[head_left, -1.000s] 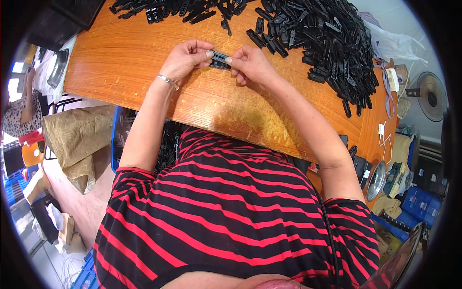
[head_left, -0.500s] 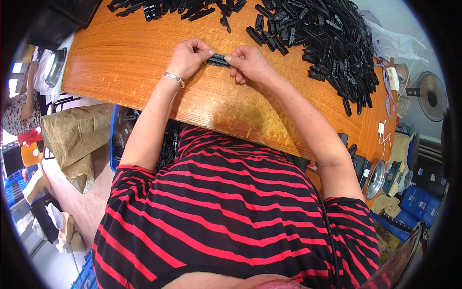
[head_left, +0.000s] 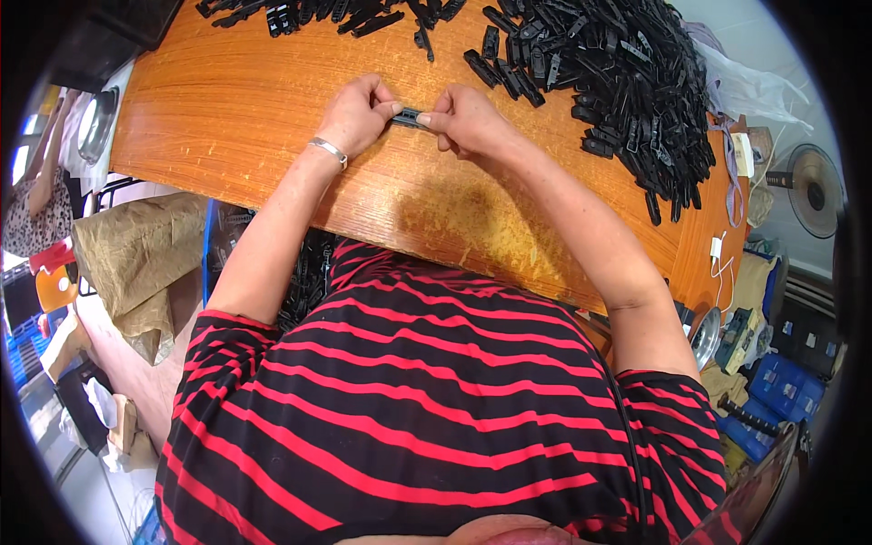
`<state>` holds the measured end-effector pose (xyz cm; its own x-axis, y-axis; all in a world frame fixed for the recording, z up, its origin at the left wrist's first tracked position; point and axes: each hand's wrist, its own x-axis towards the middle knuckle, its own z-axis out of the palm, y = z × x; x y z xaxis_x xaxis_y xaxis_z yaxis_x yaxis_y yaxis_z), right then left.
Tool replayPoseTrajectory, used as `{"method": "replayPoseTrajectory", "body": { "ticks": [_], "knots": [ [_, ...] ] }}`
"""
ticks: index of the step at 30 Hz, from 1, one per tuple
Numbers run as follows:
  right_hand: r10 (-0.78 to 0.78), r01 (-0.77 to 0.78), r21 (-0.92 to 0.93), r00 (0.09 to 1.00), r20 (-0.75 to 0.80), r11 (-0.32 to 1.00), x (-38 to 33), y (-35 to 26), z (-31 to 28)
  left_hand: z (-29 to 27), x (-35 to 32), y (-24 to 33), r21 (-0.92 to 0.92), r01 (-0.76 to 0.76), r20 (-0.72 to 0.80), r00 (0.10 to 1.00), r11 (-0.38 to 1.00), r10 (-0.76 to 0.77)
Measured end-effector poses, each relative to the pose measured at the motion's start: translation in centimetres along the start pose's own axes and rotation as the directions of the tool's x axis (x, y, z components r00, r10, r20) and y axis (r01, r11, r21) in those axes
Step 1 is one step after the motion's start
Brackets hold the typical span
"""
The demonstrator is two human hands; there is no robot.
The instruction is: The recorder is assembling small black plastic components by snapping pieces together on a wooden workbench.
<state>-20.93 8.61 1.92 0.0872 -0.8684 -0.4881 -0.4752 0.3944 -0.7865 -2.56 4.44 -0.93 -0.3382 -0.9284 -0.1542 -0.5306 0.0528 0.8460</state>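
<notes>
A small, narrow black plastic part (head_left: 408, 117) is stretched between my two hands, just above the wooden table. My left hand (head_left: 356, 120), with a metal bracelet at its wrist, pinches the left end between thumb and fingers. At the opposite end, my right hand (head_left: 470, 123) grips it with the thumb on top and fingers curled beneath. Both ends are covered by fingertips, so only the middle shows. The exact kind of part is too small to make out. To the right and beyond lies a large heap of similar black parts (head_left: 627, 86).
More black parts (head_left: 368, 20) lie along the table's (head_left: 227, 109) far side. Below its left edge stands a blue bin (head_left: 211, 250) beside a brown sack (head_left: 136, 245). A fan (head_left: 814, 191) is at the right. Another person (head_left: 41, 204) appears at far left.
Both hands have shifted slightly toward me with the black part. The part has turned a little, and its two separate-looking edges now appear as one strip.
</notes>
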Motion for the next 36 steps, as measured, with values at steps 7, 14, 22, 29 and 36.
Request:
{"method": "replayPoseTrajectory", "body": {
  "ticks": [7, 14, 22, 29, 36],
  "knots": [
    [-0.088, 0.088, -0.161, 0.996, 0.006, 0.983, 1.2, 1.4, 0.3, 0.6, -0.2, -2.6, -0.025, -0.073, -0.029, 0.997, 0.997, 0.072],
    [-0.133, 0.134, -0.065, 0.991, 0.026, 0.989, -1.6, 1.8, -1.3, -8.6, -8.9, -4.1, 0.010, 0.056, 0.131, 0.990, 0.998, -0.057],
    [-0.667, 0.212, -0.764, 0.658, -0.350, 0.610, 2.3, 3.7, -4.7, -14.0, -10.3, -5.8, 0.057, 0.146, -0.227, 0.965, 0.988, -0.129],
    [-0.647, 0.231, -0.813, 0.730, -0.219, 0.535, 1.5, 3.1, -2.6, -3.3, 1.7, 0.3, 0.285, -0.266, -0.229, 0.914, 0.921, 0.335],
    [-0.678, 0.395, -0.719, 0.722, -0.142, 0.571, -0.8, 2.8, 1.3, 1.1, 9.0, 2.3, 0.658, -0.476, -0.007, 0.771, 0.584, 0.637]
  ]
}}
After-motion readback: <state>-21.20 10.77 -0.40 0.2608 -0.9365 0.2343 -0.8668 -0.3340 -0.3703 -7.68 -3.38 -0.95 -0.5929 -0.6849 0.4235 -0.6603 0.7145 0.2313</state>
